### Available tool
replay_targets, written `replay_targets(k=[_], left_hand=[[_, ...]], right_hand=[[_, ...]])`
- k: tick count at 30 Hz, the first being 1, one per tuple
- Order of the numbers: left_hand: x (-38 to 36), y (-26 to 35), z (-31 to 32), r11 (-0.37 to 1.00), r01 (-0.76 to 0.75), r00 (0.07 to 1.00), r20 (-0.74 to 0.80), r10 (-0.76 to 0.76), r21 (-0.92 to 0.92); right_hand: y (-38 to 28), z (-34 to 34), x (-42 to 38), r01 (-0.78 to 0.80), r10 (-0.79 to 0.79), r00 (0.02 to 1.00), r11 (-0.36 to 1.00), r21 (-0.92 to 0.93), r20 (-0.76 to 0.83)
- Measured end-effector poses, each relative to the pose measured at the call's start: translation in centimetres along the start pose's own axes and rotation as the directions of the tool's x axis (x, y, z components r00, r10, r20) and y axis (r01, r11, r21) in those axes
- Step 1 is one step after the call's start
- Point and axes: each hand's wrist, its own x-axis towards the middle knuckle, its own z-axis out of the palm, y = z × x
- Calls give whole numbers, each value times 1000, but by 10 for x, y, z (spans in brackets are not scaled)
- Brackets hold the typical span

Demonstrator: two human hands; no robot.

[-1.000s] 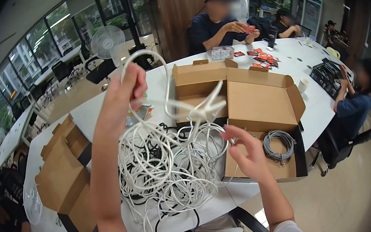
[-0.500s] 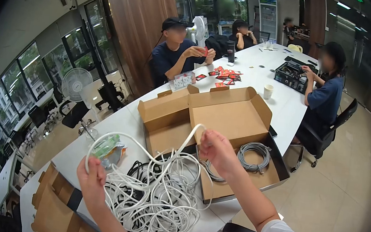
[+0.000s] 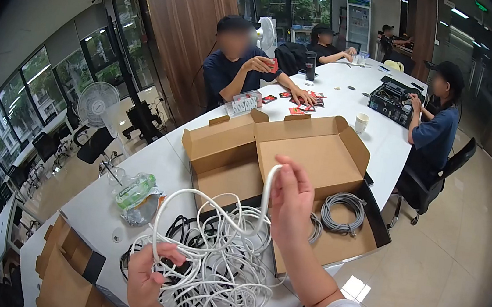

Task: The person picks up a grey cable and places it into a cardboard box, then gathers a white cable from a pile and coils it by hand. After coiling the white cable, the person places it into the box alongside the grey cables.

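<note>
A big tangle of white cable [image 3: 220,285], with black cable mixed into it, lies on the table before me. My right hand [image 3: 292,205] is raised above it, fingers closed on a length of white cable that bends over the fingertips. Lower and to the left, my left hand [image 3: 151,274] is loosely curled about the same white cable, its thumb a little apart from the fingers. Between the hands the cable sags in a loop over the pile. Coiled grey cable [image 3: 343,213] sits in the open cardboard box [image 3: 313,152] beyond my right hand.
A second open box [image 3: 225,175] adjoins the first; another cardboard box [image 3: 67,282] is at lower left. A green-and-clear plastic bag [image 3: 139,196] lies left of the tangle. Across the table, co-workers handle red packets [image 3: 307,103] and an opened computer case [image 3: 392,104]. A paper cup [image 3: 361,123] stands nearby.
My left hand has moved down and right, its fingers loosening. My right hand has turned more upright with the cable. A co-worker has reached an arm out to the red packets.
</note>
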Motion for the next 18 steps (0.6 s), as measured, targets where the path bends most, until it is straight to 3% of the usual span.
replay_targets(k=[1, 5, 8, 11, 12, 13, 14, 16, 18], left_hand=[[0, 0, 5, 999, -4, 996, -95, -1, -50], [-2, 16, 2, 983, 153, 981, -108, -164, -101], [-1, 12, 10, 996, 86, 992, -93, -86, -9], [-3, 6, 19, 995, 73, 991, -116, -64, 70], [-2, 6, 23, 990, 91, 988, -135, -76, 107], [0, 5, 28, 984, 109, 984, -154, -87, 142], [2, 3, 34, 994, 81, 981, -185, -65, 79], [5, 12, 39, 987, 159, 972, -170, -162, -31], [3, 10, 44, 980, 175, 968, -165, -189, -92]], right_hand=[[3, 2, -2, 22, -19, 999, 998, -65, 38], [-6, 24, -20, 140, 5, 923, 926, -350, 384], [-9, 30, -25, 465, 34, 741, 694, -549, 670], [3, 31, -34, 592, 74, 642, 585, -554, 763], [-2, 34, -35, 561, 183, 647, 543, -624, 740], [-1, 34, -35, 574, 173, 650, 527, -627, 740], [1, 35, -37, 584, 165, 654, 510, -632, 738], [0, 32, -37, 611, 219, 629, 453, -649, 746], [1, 30, -36, 702, 145, 594, 388, -598, 791]])
